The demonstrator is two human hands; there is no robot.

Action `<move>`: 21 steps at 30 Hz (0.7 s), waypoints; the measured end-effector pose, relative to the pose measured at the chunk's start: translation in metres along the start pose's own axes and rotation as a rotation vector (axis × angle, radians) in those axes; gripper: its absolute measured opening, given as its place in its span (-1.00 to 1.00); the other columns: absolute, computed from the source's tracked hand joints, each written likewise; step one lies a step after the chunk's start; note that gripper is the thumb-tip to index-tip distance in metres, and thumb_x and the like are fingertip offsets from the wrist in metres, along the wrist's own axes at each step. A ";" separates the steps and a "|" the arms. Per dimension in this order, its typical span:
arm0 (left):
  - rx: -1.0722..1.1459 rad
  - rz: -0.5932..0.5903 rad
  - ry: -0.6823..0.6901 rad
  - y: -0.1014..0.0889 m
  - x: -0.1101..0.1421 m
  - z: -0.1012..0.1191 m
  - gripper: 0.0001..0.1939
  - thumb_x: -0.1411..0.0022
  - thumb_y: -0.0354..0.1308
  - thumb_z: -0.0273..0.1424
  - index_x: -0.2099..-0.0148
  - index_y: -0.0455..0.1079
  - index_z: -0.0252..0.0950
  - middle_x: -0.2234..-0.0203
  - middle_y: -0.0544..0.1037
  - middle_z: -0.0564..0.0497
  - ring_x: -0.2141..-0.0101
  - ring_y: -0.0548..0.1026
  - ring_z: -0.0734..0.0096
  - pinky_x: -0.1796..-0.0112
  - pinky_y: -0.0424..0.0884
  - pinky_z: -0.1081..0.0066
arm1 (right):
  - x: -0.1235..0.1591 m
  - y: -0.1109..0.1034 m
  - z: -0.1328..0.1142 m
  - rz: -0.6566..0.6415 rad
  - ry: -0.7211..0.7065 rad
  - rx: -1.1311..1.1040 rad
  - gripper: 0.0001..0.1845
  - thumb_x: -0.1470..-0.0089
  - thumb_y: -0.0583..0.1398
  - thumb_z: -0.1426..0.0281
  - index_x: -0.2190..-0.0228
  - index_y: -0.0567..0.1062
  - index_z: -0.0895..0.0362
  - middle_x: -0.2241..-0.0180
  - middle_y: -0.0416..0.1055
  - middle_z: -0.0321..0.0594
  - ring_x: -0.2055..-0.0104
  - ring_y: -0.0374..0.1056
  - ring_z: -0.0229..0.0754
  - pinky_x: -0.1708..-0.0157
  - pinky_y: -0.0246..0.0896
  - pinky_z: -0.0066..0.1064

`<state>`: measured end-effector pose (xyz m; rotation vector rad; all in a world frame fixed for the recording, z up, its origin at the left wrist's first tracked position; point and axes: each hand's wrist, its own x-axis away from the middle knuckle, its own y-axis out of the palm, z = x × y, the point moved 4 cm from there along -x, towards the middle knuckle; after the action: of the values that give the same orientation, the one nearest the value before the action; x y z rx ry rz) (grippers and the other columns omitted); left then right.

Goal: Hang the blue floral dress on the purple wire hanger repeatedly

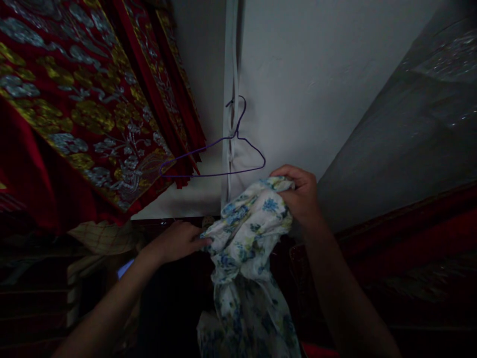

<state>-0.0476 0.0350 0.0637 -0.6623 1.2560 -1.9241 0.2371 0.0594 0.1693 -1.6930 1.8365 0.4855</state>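
a piece of white cloth with blue and yellow-green flowers [257, 223] hangs bunched between the two hands, in the middle of the scene, its lower part dropping toward the near edge. the left hand [177, 242] has its fingers pinched narrowly on the left edge of the cloth, while the right hand [301, 194], set a little farther off, grips the upper right edge, its thumb and fingers folded over the fabric. just beyond the cloth, a thin purple wire hanger [212, 175] hangs by its hook from a knotted pale cord [234, 59], in front of a pale wall [316, 74]; its bar is bare. to the left hang red panels [93, 109] worked in gold and silver, the hanger's left end reaching over one edge. below them, on the near left, are a checked cloth [104, 236] and a small blue item [125, 268], too dim to make out. on the right hangs a clear plastic sheet [417, 124], with dark red fabric [428, 233] below.
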 end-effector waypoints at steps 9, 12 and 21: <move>0.392 0.007 0.176 0.002 0.017 0.012 -0.75 -0.33 0.16 -0.34 0.40 0.53 -0.26 -0.24 0.42 -0.08 -0.23 0.37 0.08 -0.20 0.28 0.21 | -0.045 0.065 0.127 -0.090 0.403 -0.143 -0.56 -0.03 0.11 -0.01 0.32 0.50 0.09 0.39 0.51 -0.24 0.23 0.43 -0.10 0.22 0.33 -0.36; 0.445 0.049 0.150 0.016 0.006 0.004 -0.78 -0.38 0.13 -0.32 0.00 0.52 -0.18 -0.32 0.32 -0.09 -0.28 0.31 0.11 -0.27 0.22 0.15 | -0.042 0.071 0.149 -0.189 0.511 -0.130 -0.56 -0.03 0.09 -0.04 0.45 0.45 0.09 0.47 0.50 -0.24 0.29 0.44 -0.09 0.26 0.35 -0.34; 0.452 0.458 0.091 0.034 -0.067 -0.029 -0.32 -0.36 0.12 -0.26 -0.43 0.03 -0.28 -0.40 0.14 -0.27 -0.40 0.08 0.03 -0.36 -0.03 -0.02 | -0.015 0.048 0.130 -0.266 0.579 -0.042 -0.59 -0.07 0.12 0.01 0.46 0.43 0.10 0.45 0.52 -0.19 0.35 0.44 -0.13 0.30 0.35 -0.38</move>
<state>-0.0196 0.0955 0.0196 -0.0466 0.8786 -1.7674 0.2125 0.1584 0.0743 -2.2313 1.9330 -0.0947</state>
